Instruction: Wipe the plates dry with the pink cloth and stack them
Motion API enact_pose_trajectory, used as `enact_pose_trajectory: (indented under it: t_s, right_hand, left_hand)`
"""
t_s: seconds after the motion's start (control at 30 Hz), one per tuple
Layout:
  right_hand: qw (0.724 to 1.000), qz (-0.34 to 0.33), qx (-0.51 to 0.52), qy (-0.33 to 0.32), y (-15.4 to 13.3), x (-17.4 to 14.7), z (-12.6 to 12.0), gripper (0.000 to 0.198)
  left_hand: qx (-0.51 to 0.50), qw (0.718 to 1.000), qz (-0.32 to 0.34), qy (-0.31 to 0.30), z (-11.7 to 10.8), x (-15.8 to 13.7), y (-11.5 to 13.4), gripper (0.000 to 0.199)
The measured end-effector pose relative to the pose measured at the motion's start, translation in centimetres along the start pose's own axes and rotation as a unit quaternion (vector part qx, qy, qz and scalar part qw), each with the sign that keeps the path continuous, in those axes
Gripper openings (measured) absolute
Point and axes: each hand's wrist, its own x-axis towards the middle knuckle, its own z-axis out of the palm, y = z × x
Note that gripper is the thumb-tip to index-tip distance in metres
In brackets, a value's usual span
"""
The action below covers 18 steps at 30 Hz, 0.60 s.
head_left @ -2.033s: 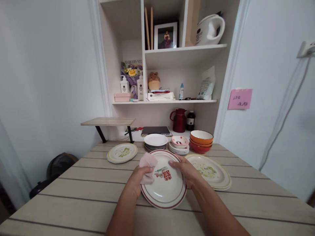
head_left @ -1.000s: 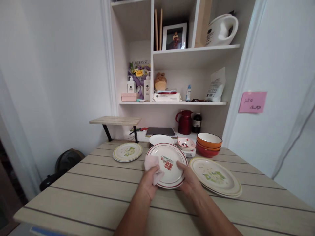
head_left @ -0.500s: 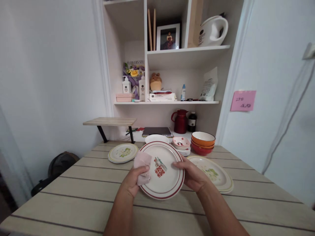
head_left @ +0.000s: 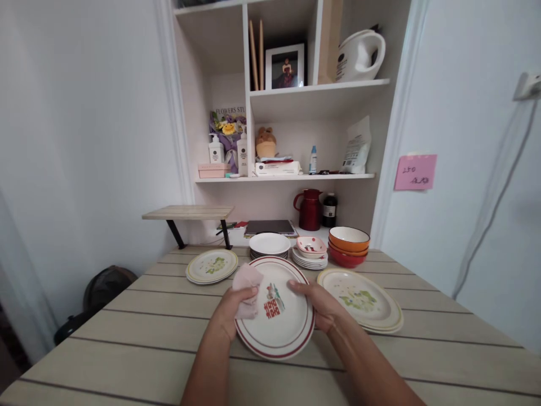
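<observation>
Between my two hands is a white plate (head_left: pixel 291 324) with dark red rim lines and a red character design, tilted toward me above the table. My left hand (head_left: pixel 231 307) pinches a pale pink cloth (head_left: pixel 247 279) against the plate's left edge, thumb on top. Gripping the right edge is my right hand (head_left: pixel 319 304), with its thumb lying on the plate's face and the other fingers hidden behind it.
Oval plates (head_left: pixel 380 310) with a green pattern lie at right, and similar plates (head_left: pixel 211 266) at left. Behind stand white plates (head_left: pixel 269 242), small dishes (head_left: pixel 310 260), stacked bowls (head_left: pixel 349 239) and a red jug (head_left: pixel 310 210). A small raised shelf (head_left: pixel 188 212) stands back left.
The plate, held in both hands, sits slightly lower in view, uncovering more of the white plates behind. My right thumb has slid a little inward across its face.
</observation>
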Motion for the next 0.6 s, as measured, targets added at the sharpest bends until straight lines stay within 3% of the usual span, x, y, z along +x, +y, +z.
enact_pose_trajectory:
  t_s: [0.33,0.6]
  right_hand:
    - [0.996,-0.057,0.051,0.051,2.2,1.2,0.5,0.026]
    - [0.986,-0.070,0.115,0.095,3.5,2.4,-0.1,0.035]
  left_hand:
    - [-0.019,0.997,-0.008,0.071,-0.3,0.7,-0.2,0.043]
    - [-0.031,0.992,0.014,0.123,0.4,0.9,-0.8,0.033]
